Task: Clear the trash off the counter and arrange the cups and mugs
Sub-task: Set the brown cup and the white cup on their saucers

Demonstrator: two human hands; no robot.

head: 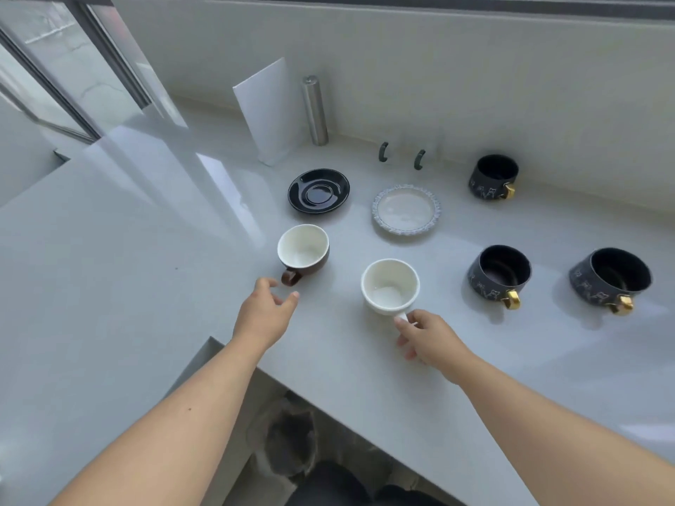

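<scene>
A brown cup point(304, 252) with a white inside stands on the grey counter point(109, 286), its handle toward me. My left hand point(264, 314) hovers just below that handle, thumb and finger apart, holding nothing. A white cup point(390, 286) stands to the right. My right hand point(429, 337) pinches its small handle. Behind them lie a black saucer point(318, 191) and a white saucer with a blue rim point(406, 210). Three dark mugs with gold handles stand at the right: one at the back point(494, 176), one in the middle point(499, 272), one at the far right point(610, 277).
A white folded card point(268, 111) and a steel cylinder point(315, 109) stand against the back wall. Two clear glasses with dark handles point(401, 155) stand near them. The counter's front edge runs diagonally below my arms, with a grey cat point(288, 441) on the floor beneath.
</scene>
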